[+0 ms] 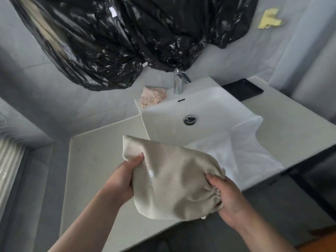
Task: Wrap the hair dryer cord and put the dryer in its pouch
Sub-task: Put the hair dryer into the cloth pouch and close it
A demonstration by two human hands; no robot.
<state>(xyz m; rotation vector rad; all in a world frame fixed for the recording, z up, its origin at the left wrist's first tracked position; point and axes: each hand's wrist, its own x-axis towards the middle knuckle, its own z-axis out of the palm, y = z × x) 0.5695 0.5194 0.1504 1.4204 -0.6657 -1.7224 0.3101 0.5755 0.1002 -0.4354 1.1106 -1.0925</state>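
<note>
Seemingly cinching the bulging pouch point(172, 179).
Gripping its bottom in curled left hand point(121, 180) fingers, pinching the gathered mouth with right hand point(234, 200) fingers; next likely calling for pulling it fully shut.

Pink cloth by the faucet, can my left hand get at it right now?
Probably yes, once freed: the left hand grips the pouch, but the way over the counter to the pink cloth on the sink rim looks free.
</note>
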